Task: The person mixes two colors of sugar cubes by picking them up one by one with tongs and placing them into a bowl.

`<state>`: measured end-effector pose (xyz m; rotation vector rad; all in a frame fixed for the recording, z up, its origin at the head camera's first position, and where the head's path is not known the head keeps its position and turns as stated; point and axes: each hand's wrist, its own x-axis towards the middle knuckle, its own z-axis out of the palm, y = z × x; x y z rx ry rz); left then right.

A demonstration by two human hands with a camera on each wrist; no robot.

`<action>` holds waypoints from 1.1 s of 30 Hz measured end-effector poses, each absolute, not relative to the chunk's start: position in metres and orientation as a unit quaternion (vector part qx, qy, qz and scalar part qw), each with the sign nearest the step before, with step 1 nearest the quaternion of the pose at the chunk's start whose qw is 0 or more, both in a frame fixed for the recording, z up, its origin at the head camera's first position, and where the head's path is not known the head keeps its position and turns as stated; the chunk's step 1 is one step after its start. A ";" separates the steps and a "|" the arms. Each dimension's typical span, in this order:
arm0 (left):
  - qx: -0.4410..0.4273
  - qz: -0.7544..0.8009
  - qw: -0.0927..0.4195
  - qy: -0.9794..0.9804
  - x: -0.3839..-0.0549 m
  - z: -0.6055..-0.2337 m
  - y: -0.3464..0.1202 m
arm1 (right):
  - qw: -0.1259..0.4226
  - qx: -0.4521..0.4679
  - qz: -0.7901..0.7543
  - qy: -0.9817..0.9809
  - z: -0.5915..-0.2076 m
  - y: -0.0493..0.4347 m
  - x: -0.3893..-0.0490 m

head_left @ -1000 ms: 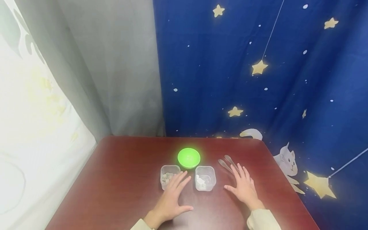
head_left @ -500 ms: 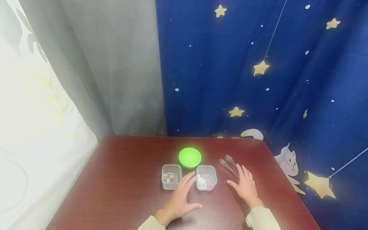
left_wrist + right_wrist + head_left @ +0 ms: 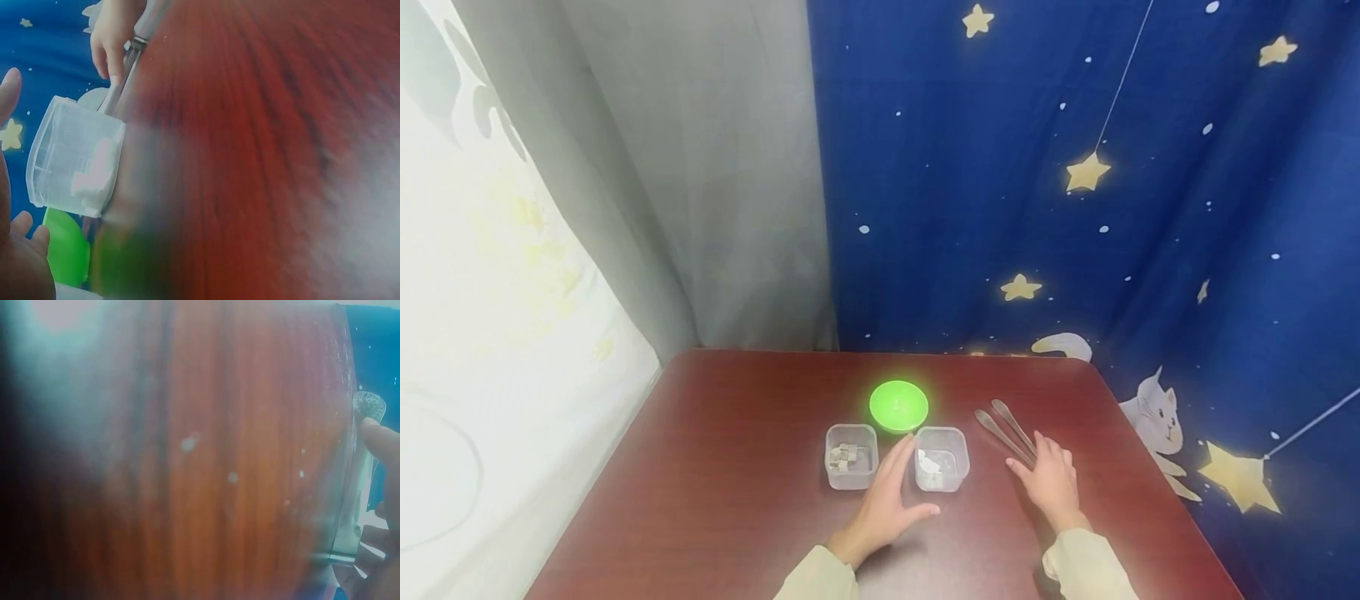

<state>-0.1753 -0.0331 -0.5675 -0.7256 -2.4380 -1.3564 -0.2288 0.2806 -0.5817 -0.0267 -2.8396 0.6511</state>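
My right hand [image 3: 1054, 485] has its thumb and fingers on either side of the near end of metal tongs [image 3: 996, 427], gripping them as they lie on the table. In the right wrist view, the thumb overlaps the tongs [image 3: 356, 506] and the other fingers bend beside them. My left hand [image 3: 883, 504] is open between two clear plastic tubs, thumb spread, fingertips by the left side of the right tub [image 3: 942, 487]. White pieces [image 3: 100, 178] lie in that tub. The left tub [image 3: 851, 482] contains several small beige-grey blocks [image 3: 843, 457].
A bright green bowl [image 3: 898, 406] stands behind the two tubs. All of it rests on a dark red wooden table [image 3: 730, 467]. A blue star-patterned curtain [image 3: 940, 208] and a grey curtain [image 3: 737, 183] hang at the far edge, with white cloth [image 3: 497, 375] on the left.
My left hand has moved right, from over the left tub to between the tubs. My right hand has drawn its fingers together around the tongs' near end. The tongs and containers stay put.
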 end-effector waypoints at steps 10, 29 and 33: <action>-0.188 -0.501 0.088 -0.840 -0.191 -0.566 -0.023 | 0.106 -0.039 0.227 -0.967 -0.576 0.281 -0.230; -0.148 -0.500 0.049 -0.852 -0.205 -0.569 -0.016 | 0.120 -0.055 0.242 -0.961 -0.576 0.279 -0.228; -0.151 -0.497 0.057 -0.853 -0.208 -0.568 -0.014 | 0.129 -0.056 0.247 -0.959 -0.579 0.281 -0.230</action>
